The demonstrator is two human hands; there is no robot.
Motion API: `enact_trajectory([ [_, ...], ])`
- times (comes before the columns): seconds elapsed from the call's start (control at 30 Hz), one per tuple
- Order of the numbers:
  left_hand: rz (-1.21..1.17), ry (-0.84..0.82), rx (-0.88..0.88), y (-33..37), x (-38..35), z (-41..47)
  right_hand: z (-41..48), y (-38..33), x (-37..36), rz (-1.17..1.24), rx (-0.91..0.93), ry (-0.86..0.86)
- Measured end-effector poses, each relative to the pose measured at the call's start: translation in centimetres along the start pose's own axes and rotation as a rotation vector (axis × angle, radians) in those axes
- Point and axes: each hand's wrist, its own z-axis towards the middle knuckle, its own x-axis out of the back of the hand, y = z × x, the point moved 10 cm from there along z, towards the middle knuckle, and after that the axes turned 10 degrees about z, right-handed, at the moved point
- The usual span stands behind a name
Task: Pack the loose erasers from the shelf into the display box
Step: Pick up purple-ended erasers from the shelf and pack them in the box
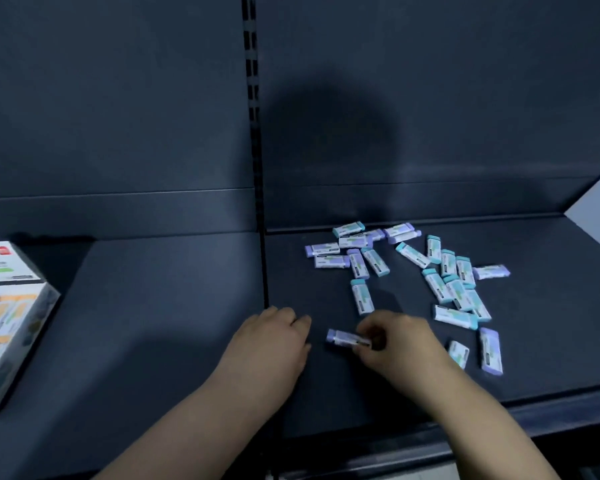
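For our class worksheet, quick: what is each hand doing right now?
Left hand: open, loosely curled, holding nothing.
Right hand: pinching a purple-capped eraser.

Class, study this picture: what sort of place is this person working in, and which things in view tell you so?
Probably a shop, likely a stationery aisle: dark metal shelf with a slotted upright behind it, many similar wrapped loose erasers scattered on it, and a printed display box at its left.
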Motion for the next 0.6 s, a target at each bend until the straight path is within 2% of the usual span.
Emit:
enact_trajectory([
  [0.13, -0.062, -0.028, 0.014, 3.1, -0.8, 1.7, 0.5, -0.2, -0.3, -0.061, 0.133, -0.101],
  [0.23, -0.074, -0.049, 0.057, 3.7, -1.4, 2.8, 1.0, 0.0, -0.1, -0.049, 0.173, -0.103],
  [0.4, -0.196, 0.011, 0.188, 3.4, -0.6, 3.7, 1.7, 0.5, 0.9, 0.059, 0.236, -0.110],
  [0.6, -0.260, 0.024, 0.235, 4.8, -0.5, 2.9, 2.5, 0.3, -0.4, -0.097, 0.359, -0.277],
])
